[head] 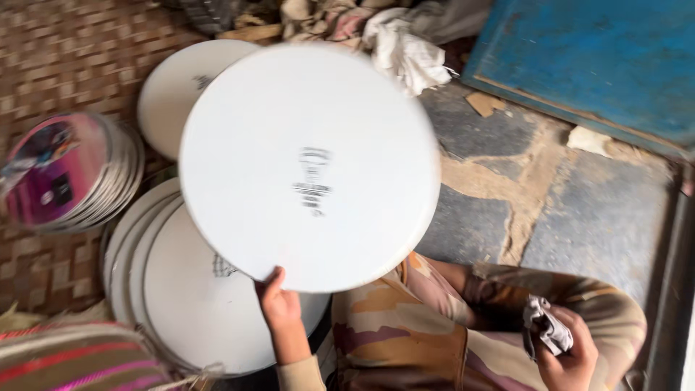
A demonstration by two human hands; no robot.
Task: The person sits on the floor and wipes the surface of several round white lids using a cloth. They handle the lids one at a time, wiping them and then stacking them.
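My left hand (279, 308) grips the lower edge of a large round white plate (311, 159), held up with its plain underside toward me and a small dark print at its middle. My right hand (568, 355) rests on my lap at the lower right, closed around a crumpled grey-white cloth (546, 326). Under the lifted plate lies a fanned stack of white plates (188, 304), and one more white plate (174, 87) lies behind it.
A stack of plates with a colourful printed face (65, 170) sits at the left on a woven mat (65, 43). Crumpled cloths (398, 36) lie at the top. A blue board (594, 58) lies on the stone floor (550, 203). A striped fabric (79, 358) is at lower left.
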